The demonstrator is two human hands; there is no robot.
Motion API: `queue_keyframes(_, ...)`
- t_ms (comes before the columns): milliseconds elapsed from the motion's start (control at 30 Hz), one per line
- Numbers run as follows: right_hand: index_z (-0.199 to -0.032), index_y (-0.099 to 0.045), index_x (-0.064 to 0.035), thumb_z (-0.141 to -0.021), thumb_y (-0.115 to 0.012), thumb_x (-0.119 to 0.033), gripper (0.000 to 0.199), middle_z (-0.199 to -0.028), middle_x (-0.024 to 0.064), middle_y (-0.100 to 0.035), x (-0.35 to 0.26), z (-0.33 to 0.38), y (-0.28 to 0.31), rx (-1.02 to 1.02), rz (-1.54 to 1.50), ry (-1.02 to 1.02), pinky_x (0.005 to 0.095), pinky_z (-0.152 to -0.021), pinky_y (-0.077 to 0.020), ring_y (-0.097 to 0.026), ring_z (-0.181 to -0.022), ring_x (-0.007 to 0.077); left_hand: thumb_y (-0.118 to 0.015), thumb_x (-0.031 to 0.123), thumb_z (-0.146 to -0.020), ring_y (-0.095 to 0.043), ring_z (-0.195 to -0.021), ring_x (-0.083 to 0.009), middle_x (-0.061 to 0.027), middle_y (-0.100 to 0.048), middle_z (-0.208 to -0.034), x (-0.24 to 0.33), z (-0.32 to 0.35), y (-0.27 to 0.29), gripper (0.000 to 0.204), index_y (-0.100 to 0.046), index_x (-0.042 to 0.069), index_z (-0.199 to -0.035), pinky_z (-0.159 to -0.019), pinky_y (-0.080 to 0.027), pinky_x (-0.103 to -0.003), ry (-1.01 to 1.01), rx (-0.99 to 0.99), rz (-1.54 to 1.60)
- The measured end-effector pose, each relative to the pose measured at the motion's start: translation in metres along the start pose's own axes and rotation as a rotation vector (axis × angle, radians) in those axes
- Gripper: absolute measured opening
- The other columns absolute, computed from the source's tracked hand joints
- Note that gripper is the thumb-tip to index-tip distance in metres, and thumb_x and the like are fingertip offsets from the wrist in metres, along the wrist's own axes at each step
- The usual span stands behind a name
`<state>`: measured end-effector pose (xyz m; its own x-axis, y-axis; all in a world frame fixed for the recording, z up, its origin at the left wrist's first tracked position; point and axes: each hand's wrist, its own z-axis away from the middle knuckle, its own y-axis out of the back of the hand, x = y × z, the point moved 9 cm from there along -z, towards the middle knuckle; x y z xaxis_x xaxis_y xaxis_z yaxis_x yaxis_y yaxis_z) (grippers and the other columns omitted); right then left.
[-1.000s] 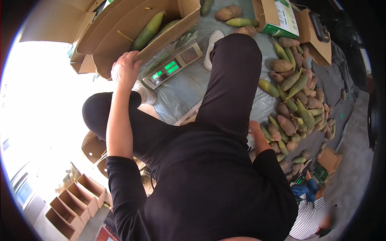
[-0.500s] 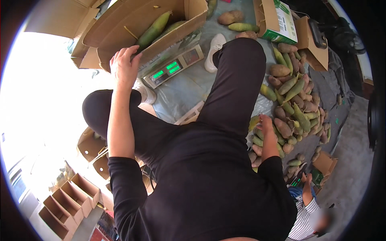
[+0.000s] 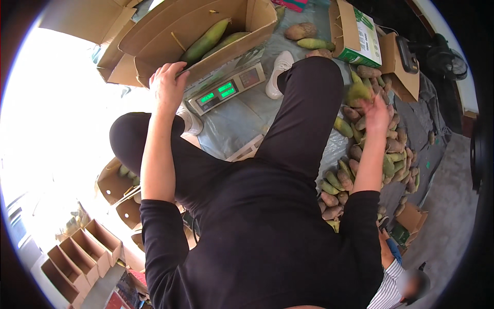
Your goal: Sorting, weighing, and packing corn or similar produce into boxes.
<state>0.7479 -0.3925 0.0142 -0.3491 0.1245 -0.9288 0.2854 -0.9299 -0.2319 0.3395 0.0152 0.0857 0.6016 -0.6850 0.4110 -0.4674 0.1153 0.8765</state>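
My left hand (image 3: 167, 85) is at the near side of an open cardboard box (image 3: 154, 54), its fingers over the rim and its thumb outside. Long green radishes (image 3: 207, 42) lie in that box. Under it stands a weighing scale (image 3: 226, 91) with a lit green display. Over on the right, my right hand (image 3: 376, 114) is closed on a green radish (image 3: 358, 95), both smeared by motion. They are above a heap of green radishes and reddish-brown ones (image 3: 393, 149) on the floor sheet.
A white and green carton (image 3: 355, 36) and a plain cardboard box (image 3: 399, 72) stand beyond the heap, near a black fan (image 3: 446, 57). Several empty boxes (image 3: 82, 257) line the lower left. Another person (image 3: 393, 280) in a striped top sits at the lower right.
My right hand has moved forward and outward from the near side of the heap, with a green radish in it. My left hand stays at the box rim. The whole view has shifted slightly.
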Motion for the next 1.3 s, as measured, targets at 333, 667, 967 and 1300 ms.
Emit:
queue_keyframes(333,-0.091,-0.055,0.0018,-0.094,-0.042,-0.016,0.022,-0.122,0.0197,-0.049,-0.138,0.02,-0.21,-0.524,-0.227,0.128,0.0481,-0.109,-0.0273,-0.043,-0.119,0.0326,-0.062,0.02,-0.078,-0.057,-0.095,-0.0248,-0.0063,-0.063,-0.093,-0.001,-0.002,-0.007,0.022,-0.065,0.01,-0.098,-0.088,-0.039,-0.038,-0.012,-0.026,0.006)
queue_keyframes(667,-0.091,-0.052,-0.0035,-0.093,-0.045,-0.017,0.015,-0.1,0.0139,-0.059,-0.007,0.065,-0.39,-0.732,-0.3,-0.278,0.0465,-0.088,-0.0453,-0.057,-0.095,0.0285,-0.062,0.019,-0.077,-0.057,-0.094,-0.0251,-0.0067,-0.063,-0.092,0.0,0.002,-0.001,0.021,-0.065,0.01,-0.096,-0.087,-0.039,-0.038,-0.012,-0.016,0.012)
queue_keyframes(967,-0.108,-0.054,0.0005,-0.085,-0.058,-0.018,0.029,-0.106,0.0122,-0.057,0.049,0.046,-0.408,-0.63,0.415,0.13,0.0387,-0.085,-0.046,-0.055,-0.099,0.024,-0.064,0.014,-0.075,-0.062,-0.083,-0.0256,-0.0094,-0.065,-0.086,-0.001,0.003,0.007,0.02,-0.066,0.006,-0.093,-0.078,-0.046,-0.036,-0.05,0.045,0.042)
queue_keyframes(1300,-0.098,-0.06,-0.0025,-0.083,-0.058,-0.015,0.02,-0.089,0.0052,-0.061,-0.013,-0.04,-0.32,-0.479,0.684,0.385,0.0268,-0.069,-0.0432,-0.055,-0.081,0.0127,-0.063,0.018,-0.077,-0.058,-0.092,-0.0242,-0.006,-0.064,-0.09,0.001,-0.001,0.002,0.021,-0.065,0.009,-0.096,-0.087,-0.039,-0.038,-0.007,0.001,0.054)
